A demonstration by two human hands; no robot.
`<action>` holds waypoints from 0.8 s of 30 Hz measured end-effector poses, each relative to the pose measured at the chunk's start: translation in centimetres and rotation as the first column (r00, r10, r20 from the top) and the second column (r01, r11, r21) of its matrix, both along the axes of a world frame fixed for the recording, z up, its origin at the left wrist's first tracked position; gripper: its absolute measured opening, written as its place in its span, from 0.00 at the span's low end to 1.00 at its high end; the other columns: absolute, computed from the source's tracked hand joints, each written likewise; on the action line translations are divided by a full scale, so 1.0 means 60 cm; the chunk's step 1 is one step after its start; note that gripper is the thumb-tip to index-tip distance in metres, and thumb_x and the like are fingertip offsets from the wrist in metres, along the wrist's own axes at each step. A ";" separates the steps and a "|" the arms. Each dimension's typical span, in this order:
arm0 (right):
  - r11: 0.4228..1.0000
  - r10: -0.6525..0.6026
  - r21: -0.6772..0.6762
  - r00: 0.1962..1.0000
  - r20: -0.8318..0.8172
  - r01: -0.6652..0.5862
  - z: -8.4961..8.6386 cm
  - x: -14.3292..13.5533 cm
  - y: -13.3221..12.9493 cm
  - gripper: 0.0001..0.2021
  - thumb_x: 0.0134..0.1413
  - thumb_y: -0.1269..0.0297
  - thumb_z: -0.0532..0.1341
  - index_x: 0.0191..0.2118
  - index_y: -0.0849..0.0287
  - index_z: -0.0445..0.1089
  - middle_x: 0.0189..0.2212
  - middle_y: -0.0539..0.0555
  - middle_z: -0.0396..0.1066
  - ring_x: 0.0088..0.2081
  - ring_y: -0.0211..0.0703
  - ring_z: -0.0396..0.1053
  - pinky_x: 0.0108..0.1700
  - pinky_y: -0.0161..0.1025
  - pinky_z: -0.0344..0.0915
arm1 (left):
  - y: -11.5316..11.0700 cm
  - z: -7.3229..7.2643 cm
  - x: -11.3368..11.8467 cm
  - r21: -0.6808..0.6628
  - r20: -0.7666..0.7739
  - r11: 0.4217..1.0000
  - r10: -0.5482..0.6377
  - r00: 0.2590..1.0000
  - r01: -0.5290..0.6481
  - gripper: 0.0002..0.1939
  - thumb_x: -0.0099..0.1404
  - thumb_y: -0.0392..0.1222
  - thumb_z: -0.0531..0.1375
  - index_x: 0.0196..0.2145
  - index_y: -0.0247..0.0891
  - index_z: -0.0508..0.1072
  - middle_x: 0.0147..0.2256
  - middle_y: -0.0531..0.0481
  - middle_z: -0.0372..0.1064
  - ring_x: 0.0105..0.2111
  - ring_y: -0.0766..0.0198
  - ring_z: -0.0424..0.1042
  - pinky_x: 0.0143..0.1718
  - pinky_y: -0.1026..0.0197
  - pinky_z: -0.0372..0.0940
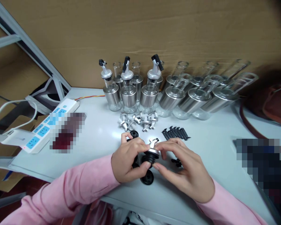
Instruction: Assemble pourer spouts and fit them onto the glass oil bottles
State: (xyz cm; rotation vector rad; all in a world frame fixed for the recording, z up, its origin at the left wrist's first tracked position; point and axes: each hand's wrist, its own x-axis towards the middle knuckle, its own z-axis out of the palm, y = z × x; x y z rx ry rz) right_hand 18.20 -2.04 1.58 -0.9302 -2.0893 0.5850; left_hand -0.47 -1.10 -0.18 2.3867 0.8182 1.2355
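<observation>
Between my two hands is a bottle pourer (152, 151), with a silver spout and cap on top and a ribbed black stopper below. My left hand (133, 157) pinches it from the left, thumb low on the stopper and fingers by the cap. From the right, my right hand (186, 167) closes its thumb and fingertips on the same pourer. Under and beside my left hand lie round black stoppers (147, 178), partly hidden. Small black pieces (177, 162) rest behind my right fingers. Just beyond the hands are a pile of silver spouts (139, 121) and a row of black flaps (176, 133).
Several glass bottles with steel sleeves (172, 98) stand along the back by the cardboard wall (140, 28). Three carry fitted pourers (154, 73). A white power strip (50, 125) with cables lies at the left of the white table (96, 131). A brown bag (267, 97) sits at the right.
</observation>
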 end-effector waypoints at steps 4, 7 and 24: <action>0.999 -0.043 -0.008 0.999 -0.030 0.042 0.000 0.000 0.000 0.11 0.49 0.70 0.61 0.40 0.56 0.62 0.30 0.52 0.70 0.32 0.42 0.68 0.36 0.40 0.65 | 0.002 -0.001 -0.001 0.014 -0.005 1.000 0.009 1.000 -0.009 0.12 0.65 0.43 0.50 0.44 0.35 0.60 0.33 0.48 0.67 0.33 0.63 0.68 0.39 0.54 0.50; 0.997 -0.078 0.000 0.997 -0.029 0.078 0.002 0.000 0.001 0.12 0.49 0.68 0.61 0.41 0.56 0.63 0.30 0.52 0.70 0.32 0.43 0.69 0.35 0.39 0.66 | 0.001 -0.001 -0.001 0.013 -0.027 1.000 0.026 0.999 -0.026 0.13 0.67 0.44 0.49 0.46 0.35 0.60 0.36 0.46 0.67 0.36 0.62 0.68 0.40 0.54 0.50; 0.999 -0.022 0.026 1.000 -0.003 0.022 0.000 -0.007 0.005 0.13 0.48 0.71 0.59 0.42 0.56 0.63 0.28 0.52 0.71 0.30 0.42 0.69 0.32 0.39 0.66 | 0.008 -0.001 0.000 0.093 -0.062 0.996 0.026 0.998 -0.020 0.16 0.67 0.52 0.49 0.46 0.38 0.59 0.36 0.47 0.68 0.37 0.63 0.68 0.40 0.57 0.57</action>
